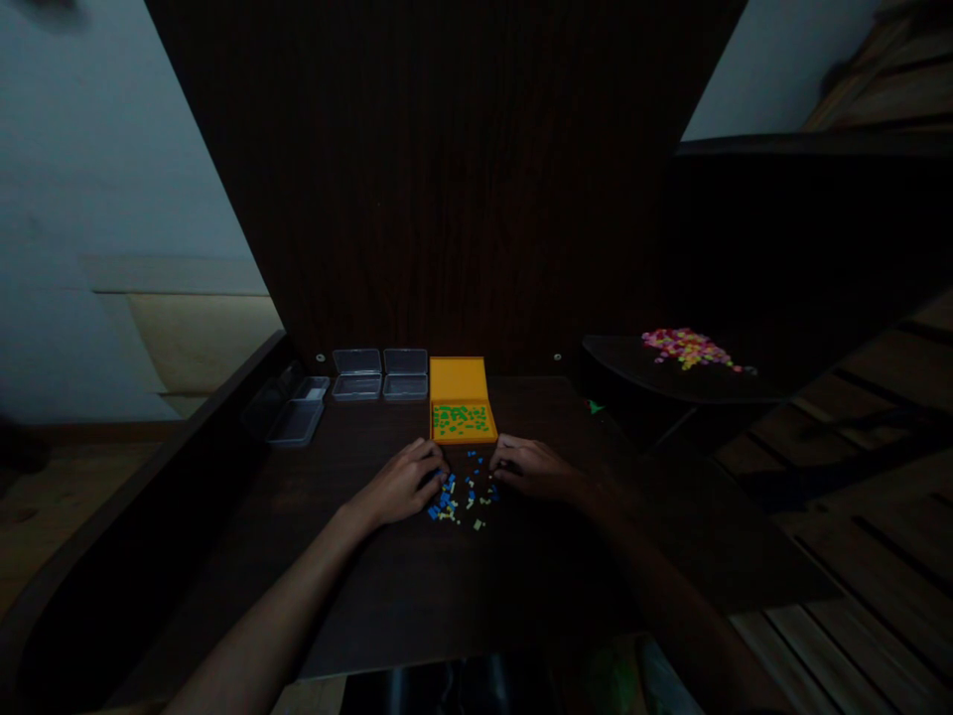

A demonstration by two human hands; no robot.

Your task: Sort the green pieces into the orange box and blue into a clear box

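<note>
Small loose pieces, blue ones (445, 499) and pale yellow ones (477, 524), lie scattered on the dark tabletop between my hands. My left hand (408, 483) rests at their left side, fingers curled down and thumb close to the blue bits. On the right side, my right hand (532, 467) has its fingers bent together above the table, near a few blue pieces. Whatever is between the fingertips of either hand is too small and dark to make out. Just beyond the hands an orange box (459, 379) stands with its lid up, many green pieces (460, 417) spread inside.
Clear plastic cases with raised lids (358, 385) (406, 385) stand left of the box, and another open case (296, 422) lies farther left. A pile of pink and yellow pieces (689, 348) sits on a side shelf (617, 357). A green item (594, 406) lies below it.
</note>
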